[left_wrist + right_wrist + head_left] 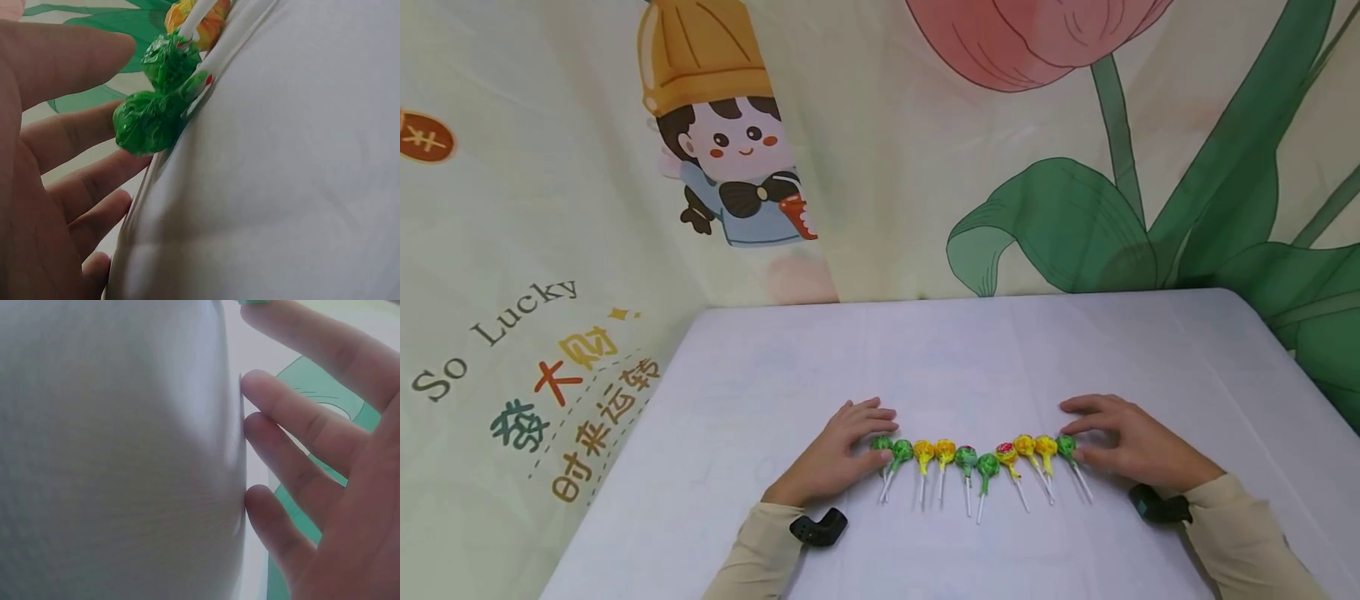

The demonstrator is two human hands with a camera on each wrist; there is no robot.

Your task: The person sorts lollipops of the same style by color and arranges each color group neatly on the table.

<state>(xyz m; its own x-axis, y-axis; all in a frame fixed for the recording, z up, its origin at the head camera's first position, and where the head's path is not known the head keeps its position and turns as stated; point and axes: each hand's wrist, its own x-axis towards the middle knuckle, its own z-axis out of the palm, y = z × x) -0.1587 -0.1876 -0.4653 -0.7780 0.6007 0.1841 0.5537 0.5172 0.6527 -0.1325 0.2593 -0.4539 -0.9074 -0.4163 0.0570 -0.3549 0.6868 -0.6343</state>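
A curved row of several wrapped lollipops (973, 458), green and yellow with white sticks, lies on the white table (970, 358). My left hand (838, 450) rests flat at the row's left end, fingers straight, touching the leftmost green lollipop (882, 444); the left wrist view shows that green lollipop (147, 122) against my fingers (81, 134). My right hand (1131, 446) lies at the right end, straight fingers touching the rightmost green lollipop (1065, 445). In the right wrist view my fingertips (262, 387) press on the tablecloth.
A printed cloth backdrop (880, 150) with a cartoon figure and a tulip hangs right behind the table and down its left side. The table's far edge (970, 302) is close to the backdrop. Black wrist cameras (817, 527) sit on both sleeves.
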